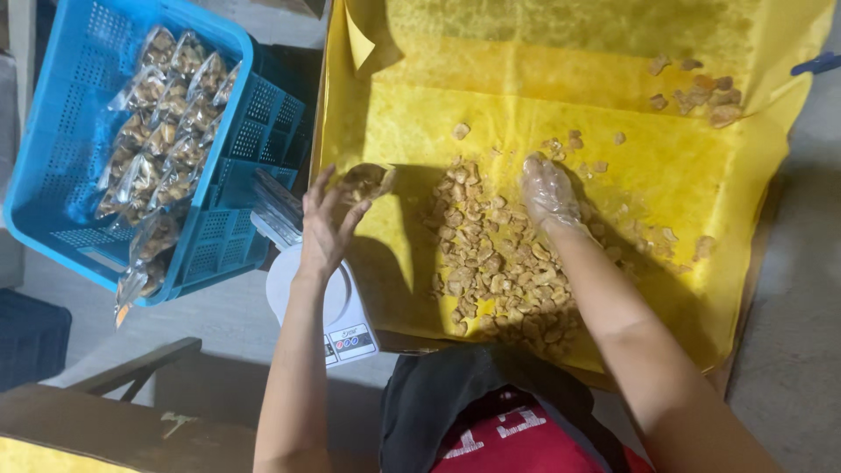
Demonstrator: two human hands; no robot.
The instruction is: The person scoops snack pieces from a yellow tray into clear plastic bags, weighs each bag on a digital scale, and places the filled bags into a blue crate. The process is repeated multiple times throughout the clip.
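Left hand point(326, 229): bare, fingers curled around the mouth of a small clear bag point(363, 181), holding it open; a few fried snack pieces already sit inside. The bag hangs at the left edge of the yellow paper point(701, 175), just above a white kitchen scale point(337, 307).

Right hand point(547, 191): in a thin clear plastic glove, fingers drawn loosely together and pressed down on the far edge of the snack pile point(495, 263). Cannot tell whether any pieces are pinched between the fingers.

Pile: golden-brown chunks heaped mid-sheet between the two forearms, reaching toward the person's lap. A smaller scatter of pieces point(701, 92) lies well apart near the top right of the paper.

Beside the left hand: a flat stack of empty clear bags point(276, 208), resting against a blue plastic crate point(61, 131).

Progress, judged from the layout: the crate holds a good number of filled bags point(166, 123) in rows, so a fair share is packed. The bag in hand looks only partly filled, and a large pile remains loose on the paper.
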